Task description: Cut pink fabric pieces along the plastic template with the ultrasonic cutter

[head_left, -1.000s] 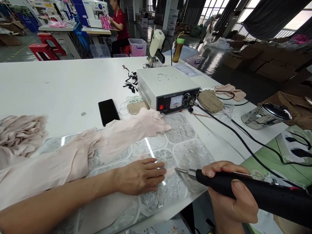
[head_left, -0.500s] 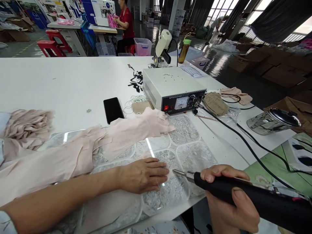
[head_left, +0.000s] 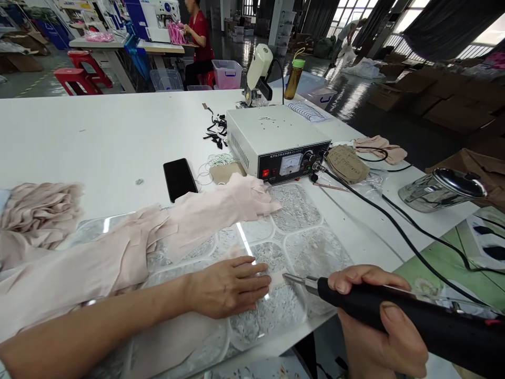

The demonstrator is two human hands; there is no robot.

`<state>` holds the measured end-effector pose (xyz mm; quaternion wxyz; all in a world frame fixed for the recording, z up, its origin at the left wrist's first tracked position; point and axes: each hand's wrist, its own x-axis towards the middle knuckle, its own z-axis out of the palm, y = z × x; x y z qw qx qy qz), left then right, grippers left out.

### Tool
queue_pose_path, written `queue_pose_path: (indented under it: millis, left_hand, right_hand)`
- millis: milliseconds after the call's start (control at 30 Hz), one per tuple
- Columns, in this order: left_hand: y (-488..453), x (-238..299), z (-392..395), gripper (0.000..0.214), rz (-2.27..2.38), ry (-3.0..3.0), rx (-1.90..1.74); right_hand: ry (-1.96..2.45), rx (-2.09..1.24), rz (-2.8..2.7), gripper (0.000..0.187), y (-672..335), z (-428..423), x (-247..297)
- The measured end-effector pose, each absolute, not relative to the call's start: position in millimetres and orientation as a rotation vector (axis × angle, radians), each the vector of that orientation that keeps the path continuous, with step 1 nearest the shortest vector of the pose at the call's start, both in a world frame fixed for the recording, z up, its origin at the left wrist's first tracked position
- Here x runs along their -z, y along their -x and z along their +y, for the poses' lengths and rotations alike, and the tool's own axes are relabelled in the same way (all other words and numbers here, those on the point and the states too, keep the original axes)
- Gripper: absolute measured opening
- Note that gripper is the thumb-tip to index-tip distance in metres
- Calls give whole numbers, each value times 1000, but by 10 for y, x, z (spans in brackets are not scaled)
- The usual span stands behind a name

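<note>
My left hand lies flat, fingers stretched out, pressing a small piece of pale pink fabric onto a clear patterned mat. Part of that piece is hidden under the hand. Wrapped around a black corded handpiece is my right hand. The handpiece's slim metal tip points left and is at the fabric's right end, just off my left fingertips; whether it touches cannot be made out. More pale pink fabric stretches across the mat beyond my left arm. Another flat piece lies below my forearm.
Behind the mat stand a white control box and a black phone. A black cable runs from the box down the right side. Further right is a glass jar with a metal lid. A person in red sits at a sewing machine.
The handpiece and my right hand have shifted slightly right, showing more of the fabric piece beside my left fingertips. My left hand stays flat. The whole view has moved a little.
</note>
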<state>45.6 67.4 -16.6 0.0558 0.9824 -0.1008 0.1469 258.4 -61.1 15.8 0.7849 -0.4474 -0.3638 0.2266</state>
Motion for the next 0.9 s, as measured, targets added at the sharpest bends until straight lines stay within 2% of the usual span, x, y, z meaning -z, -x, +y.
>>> queue_pose_path:
  millis: [900]
  left_hand:
    - [-423, 200, 611, 33, -189, -3046, -561]
  right_hand:
    - [1034, -472, -693, 14, -2601, -604, -147]
